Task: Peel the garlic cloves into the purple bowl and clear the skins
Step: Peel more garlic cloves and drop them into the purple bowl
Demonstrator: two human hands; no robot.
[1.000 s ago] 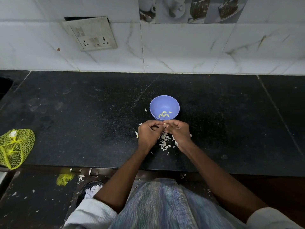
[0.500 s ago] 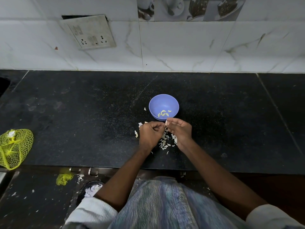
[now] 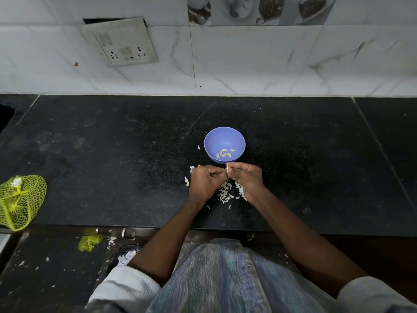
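Both hands work close together at the table (image 3: 112, 154) edge, just in front of the bowl (image 3: 224, 144). Right hand (image 3: 247, 180) grip is narrow: thumb & fingertips pinch a small pale garlic clove (image 3: 228, 168), held up w/ its long axis roughly upright, tip toward the bowl. Left hand (image 3: 206, 184) is curled, fingertips meeting the right's at the clove's lower end; looks like it's pinching skin there, but exactly what it holds is too small to tell.

Key relation: bowl sits directly beyond the clove, its near rim just past the right fingertips, so the right hand is the nearer one for the drop. Judgement: a short reach forward over the rim is all that's needed once the skin is off.

Clove looks whitish, maybe part-skinned. Bowl holds a few peeled cloves (image 3: 224, 153), yellowish & curved. Skins (image 3: 225, 193) lie scattered under & between the wrists, not yet cleared.
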